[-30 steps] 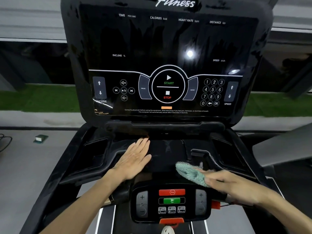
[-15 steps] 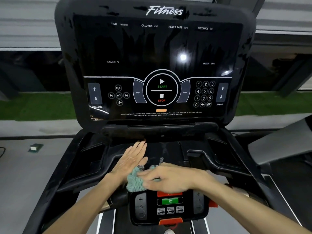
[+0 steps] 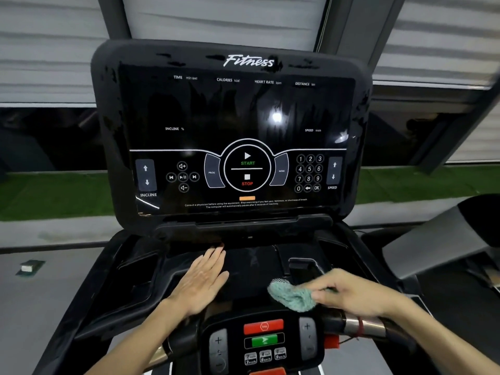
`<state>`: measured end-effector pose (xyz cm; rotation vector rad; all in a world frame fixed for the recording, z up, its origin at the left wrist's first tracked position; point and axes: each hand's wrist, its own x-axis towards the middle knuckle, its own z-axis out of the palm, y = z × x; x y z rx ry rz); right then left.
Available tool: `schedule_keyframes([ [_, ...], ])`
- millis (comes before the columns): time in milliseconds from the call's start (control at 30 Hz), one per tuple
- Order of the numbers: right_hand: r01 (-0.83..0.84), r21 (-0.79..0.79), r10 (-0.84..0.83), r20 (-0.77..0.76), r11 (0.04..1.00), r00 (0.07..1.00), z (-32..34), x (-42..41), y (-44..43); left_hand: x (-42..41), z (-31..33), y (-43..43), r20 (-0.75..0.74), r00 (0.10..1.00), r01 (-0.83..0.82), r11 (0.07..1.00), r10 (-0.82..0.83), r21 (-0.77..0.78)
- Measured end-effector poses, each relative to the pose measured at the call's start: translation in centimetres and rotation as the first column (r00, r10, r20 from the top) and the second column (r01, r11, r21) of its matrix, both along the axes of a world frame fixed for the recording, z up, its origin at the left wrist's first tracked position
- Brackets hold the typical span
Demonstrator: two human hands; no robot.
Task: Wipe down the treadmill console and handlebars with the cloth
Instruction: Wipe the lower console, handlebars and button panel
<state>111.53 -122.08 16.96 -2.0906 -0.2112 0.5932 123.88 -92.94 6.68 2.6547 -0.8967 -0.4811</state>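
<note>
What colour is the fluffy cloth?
The cloth is pale teal-green, seen best in the head view.

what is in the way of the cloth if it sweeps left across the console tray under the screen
The left hand lies flat on the console tray, left of centre, right in the line of a leftward sweep. Between it and the cloth, which the right hand grips, only bare black surface shows.
</note>
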Motion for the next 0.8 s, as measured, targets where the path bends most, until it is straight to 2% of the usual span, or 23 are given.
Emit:
schedule_keyframes([
  [133,0.147,0.093,-0.157,0.106,0.985,0.982,1.6,1.9,1.1,-0.1,1.4,-0.4,-0.050,0.998,-0.032,0.999,0.030,-0.036],
  [200,0.234,0.216,-0.255,0.073,0.948,0.964,2.5,2.7,1.7,0.3,1.9,-0.6,-0.049,0.998,-0.038,0.997,0.035,-0.070],
  [300,0.354,0.410,-0.372,-0.036,0.841,0.927,3.4,3.4,2.4,0.5,3.8,-1.3,-0.102,0.992,-0.103,0.957,0.077,-0.273],
  [367,0.424,0.509,-0.423,-0.124,0.749,0.897,3.8,3.6,2.8,0.0,5.8,-2.1,-0.213,0.971,-0.196,0.861,0.105,-0.469],
  [433,0.480,0.599,-0.437,-0.229,0.641,0.870,4.1,3.7,3.4,-0.9,8.2,-3.0,-0.379,0.923,-0.315,0.706,0.071,-0.634],
  [500,0.530,0.671,-0.400,-0.357,0.519,0.844,4.0,3.7,4.1,-1.6,10.3,-3.7,-0.526,0.850,-0.406,0.595,-0.032,-0.694],
  [567,0.542,0.714,-0.348,-0.420,0.444,0.838,4.0,3.6,5.0,-2.1,11.3,-4.2,-0.601,0.794,-0.459,0.558,-0.090,-0.691],
  [700,0.449,0.716,-0.330,-0.312,0.534,0.891,3.9,3.6,6.2,-2.2,12.0,-4.0,-0.590,0.807,-0.509,0.484,-0.018,-0.712],
  [800,0.467,0.684,-0.374,-0.294,0.561,0.880,3.9,3.6,6.6,-1.8,12.3,-3.5,-0.587,0.808,-0.545,0.424,0.039,-0.723],
])
